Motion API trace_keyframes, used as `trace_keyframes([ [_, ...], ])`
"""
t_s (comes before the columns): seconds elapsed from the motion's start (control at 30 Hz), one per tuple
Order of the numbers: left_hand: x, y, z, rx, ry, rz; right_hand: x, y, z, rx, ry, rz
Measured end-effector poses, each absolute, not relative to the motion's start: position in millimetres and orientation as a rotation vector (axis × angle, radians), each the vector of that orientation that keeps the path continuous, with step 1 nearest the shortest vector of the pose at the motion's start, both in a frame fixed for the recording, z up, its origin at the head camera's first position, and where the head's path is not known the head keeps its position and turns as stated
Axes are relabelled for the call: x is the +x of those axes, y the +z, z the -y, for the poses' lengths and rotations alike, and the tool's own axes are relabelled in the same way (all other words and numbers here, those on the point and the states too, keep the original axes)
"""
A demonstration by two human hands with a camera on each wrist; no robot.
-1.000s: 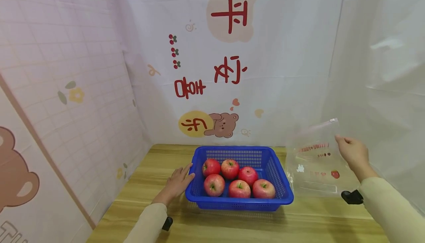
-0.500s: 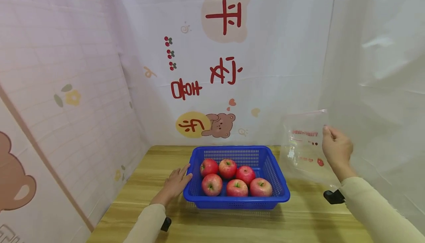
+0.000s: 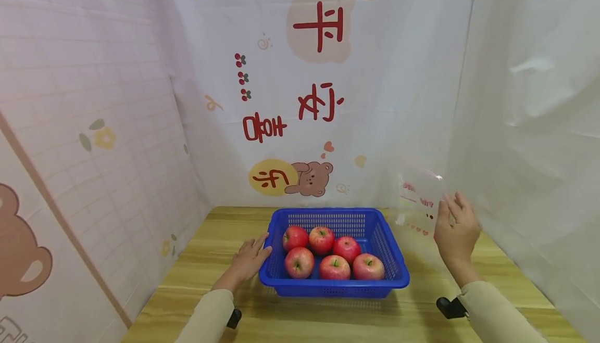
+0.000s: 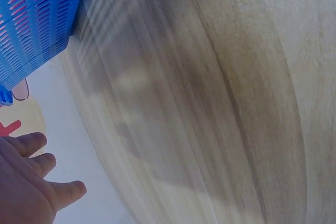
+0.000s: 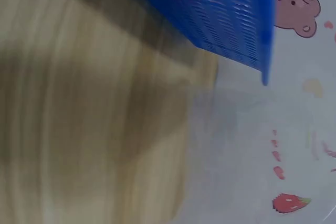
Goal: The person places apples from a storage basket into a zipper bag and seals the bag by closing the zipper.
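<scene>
A blue plastic basket with slotted walls holds several red apples. My left hand lies at the basket's left rim, fingers extended, fingertips at the edge. My right hand pinches a clear zip bag by its right side, to the right of the basket. The bag hangs beyond the basket's right rim, with red print, small hearts and a strawberry on it. Its lower part is nearly invisible against the table. The right wrist view shows the bag close beside the basket wall, with the right hand out of that view.
The basket stands on a wood-grain table. White printed cloth hangs behind and along both sides. A black wrist mount sits under the right sleeve, and another mount under the left.
My right hand has moved left toward the basket with the zip bag, and is now a little lower than half a second ago. The left hand and the apples keep their places.
</scene>
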State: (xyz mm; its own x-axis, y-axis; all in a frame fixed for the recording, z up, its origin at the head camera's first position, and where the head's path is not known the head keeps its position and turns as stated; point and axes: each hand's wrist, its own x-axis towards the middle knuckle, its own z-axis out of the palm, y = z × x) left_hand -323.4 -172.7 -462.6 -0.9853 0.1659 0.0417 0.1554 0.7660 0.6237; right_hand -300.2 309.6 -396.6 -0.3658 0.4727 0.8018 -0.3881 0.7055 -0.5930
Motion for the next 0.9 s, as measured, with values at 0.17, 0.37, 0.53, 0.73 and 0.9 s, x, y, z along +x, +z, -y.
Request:
trace_keyframes([
  [0.17, -323, -463, 171, 0.277, 1.019, -2.946, -288, -419, -300, -0.026, 0.843, 1.682],
  [0.37, -322, -459, 171, 0.296, 0.972, -2.974, -275, -430, -286, 0.057, 0.826, 1.6],
  [0.53, -323, -455, 174, 0.314, 0.912, -2.996, -264, -439, -274, 0.074, 0.812, 1.577],
  [0.73, -323, -448, 176, 0.323, 0.898, -2.967, -253, -449, -262, 0.083, 0.815, 1.561],
  [0.9, -325, -444, 173, 0.312, 0.842, -2.969, -249, -451, -253, 0.142, 0.839, 1.558],
])
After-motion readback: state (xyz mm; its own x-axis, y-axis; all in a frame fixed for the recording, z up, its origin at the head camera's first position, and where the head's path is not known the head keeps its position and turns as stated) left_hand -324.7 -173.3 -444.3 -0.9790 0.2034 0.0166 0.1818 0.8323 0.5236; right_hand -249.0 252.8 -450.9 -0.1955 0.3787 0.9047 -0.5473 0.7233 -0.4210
